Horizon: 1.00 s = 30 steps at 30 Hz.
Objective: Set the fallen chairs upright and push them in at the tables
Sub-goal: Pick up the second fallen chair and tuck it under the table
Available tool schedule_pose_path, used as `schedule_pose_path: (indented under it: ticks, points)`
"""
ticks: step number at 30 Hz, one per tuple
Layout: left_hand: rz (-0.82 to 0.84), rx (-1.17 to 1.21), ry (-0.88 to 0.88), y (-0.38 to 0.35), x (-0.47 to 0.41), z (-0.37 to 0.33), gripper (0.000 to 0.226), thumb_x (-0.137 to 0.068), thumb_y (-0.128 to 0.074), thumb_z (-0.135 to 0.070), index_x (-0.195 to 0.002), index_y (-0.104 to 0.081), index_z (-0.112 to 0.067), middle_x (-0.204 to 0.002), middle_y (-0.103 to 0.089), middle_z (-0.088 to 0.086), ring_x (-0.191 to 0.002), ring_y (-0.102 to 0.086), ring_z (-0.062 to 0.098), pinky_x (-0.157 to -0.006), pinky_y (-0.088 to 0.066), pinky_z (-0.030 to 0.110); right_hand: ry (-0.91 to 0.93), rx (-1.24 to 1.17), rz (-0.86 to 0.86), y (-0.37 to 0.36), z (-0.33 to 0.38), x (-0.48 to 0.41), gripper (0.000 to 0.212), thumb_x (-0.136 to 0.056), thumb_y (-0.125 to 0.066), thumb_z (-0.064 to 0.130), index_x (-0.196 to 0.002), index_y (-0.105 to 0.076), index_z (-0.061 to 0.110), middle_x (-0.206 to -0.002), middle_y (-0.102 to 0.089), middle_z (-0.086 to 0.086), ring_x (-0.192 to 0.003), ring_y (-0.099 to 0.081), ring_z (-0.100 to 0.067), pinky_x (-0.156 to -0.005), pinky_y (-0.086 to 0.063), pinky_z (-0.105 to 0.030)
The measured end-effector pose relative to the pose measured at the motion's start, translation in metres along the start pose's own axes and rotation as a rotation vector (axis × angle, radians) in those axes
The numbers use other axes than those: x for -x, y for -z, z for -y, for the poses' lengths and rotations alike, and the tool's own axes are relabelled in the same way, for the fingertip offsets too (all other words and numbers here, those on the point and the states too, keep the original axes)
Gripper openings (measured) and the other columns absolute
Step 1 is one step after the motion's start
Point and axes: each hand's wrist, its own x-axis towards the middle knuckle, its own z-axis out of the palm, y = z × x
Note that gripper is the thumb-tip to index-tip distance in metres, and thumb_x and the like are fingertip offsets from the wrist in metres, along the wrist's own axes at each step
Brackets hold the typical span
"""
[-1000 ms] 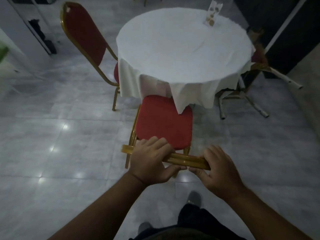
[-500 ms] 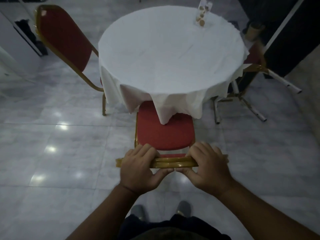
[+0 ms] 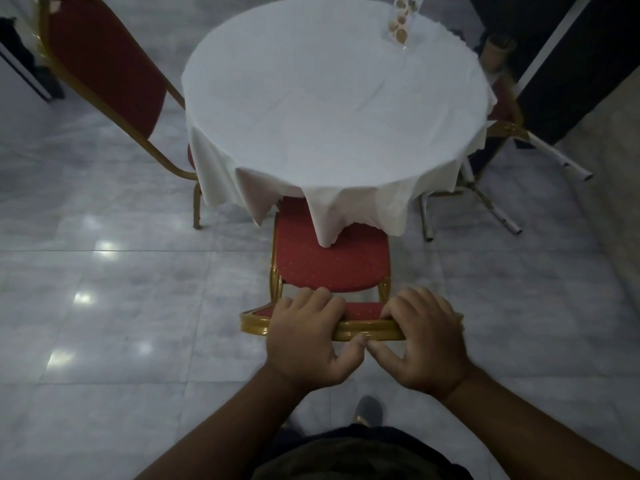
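Left hand: the left hand (image 3: 308, 336) is clenched over the gold top rail of the near chair (image 3: 330, 261), fingers on the far side of the rail, thumb on the near side.
Right hand: the right hand (image 3: 420, 336) grasps the same rail just beside the left one; the two thumbs almost touch under the rail.
Near chair: it stands upright, with its back toward the person, and its red seat now goes partly under the hanging edge of the tablecloth (image 3: 329, 109). Half a second ago more of the seat was free, and a second ago the whole seat stood clear of the cloth and was turned a little; now it is straight to the table.
Meaning for the task: this chair is nearly pushed in. A short last push seems to be enough, then the hands can let go.
Left chair: a second red chair (image 3: 104, 67) stands upright at the far left of the table, its seat hidden under the cloth.
Right chair: at the far right a third chair (image 3: 502, 133) appears tipped over, its pale legs pointing out over the floor (image 3: 121, 306). It probably needs to be lifted next.
Table top: a small clear stand (image 3: 400, 24) is at the far edge; its content is too small to tell.
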Motion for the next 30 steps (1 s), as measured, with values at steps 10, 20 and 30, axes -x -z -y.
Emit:
schedule_pose_path:
  ticks: [10, 20, 30]
  points:
    - [-0.098, -0.050, 0.014, -0.011, -0.013, 0.018, 0.037, -0.079, -0.053, -0.057, -0.073, -0.054, -0.021, -0.071, -0.051, -0.005, -0.066, -0.043, 0.017, -0.060, -0.032, 0.032, -0.163, 0.052, -0.146, -0.019, 0.008, -0.024, 0.039, -0.083, -0.048, 0.058, -0.070, -0.047, 0.022, -0.070, -0.038, 0.011, -0.067, -0.036, -0.013, -0.059, -0.033, -0.032]
    - [-0.087, -0.065, 0.051, -0.016, -0.027, 0.023, 0.034, -0.081, -0.049, -0.050, -0.070, -0.053, -0.018, -0.070, -0.050, -0.003, -0.065, -0.043, 0.019, -0.057, -0.034, 0.034, -0.179, 0.105, -0.154, -0.026, -0.002, -0.038, 0.045, -0.086, -0.040, 0.062, -0.071, -0.047, 0.020, -0.070, -0.039, 0.008, -0.067, -0.036, -0.015, -0.060, -0.033, -0.032]
    - [-0.013, -0.024, 0.051, -0.010, -0.027, 0.022, 0.028, -0.082, -0.047, -0.047, -0.073, -0.052, -0.021, -0.072, -0.048, -0.006, -0.066, -0.040, 0.015, -0.058, -0.034, 0.031, -0.214, 0.126, -0.113, -0.022, 0.001, -0.036, 0.046, -0.089, -0.036, 0.065, -0.074, -0.047, 0.023, -0.072, -0.043, 0.008, -0.069, -0.039, -0.016, -0.063, -0.033, -0.034]
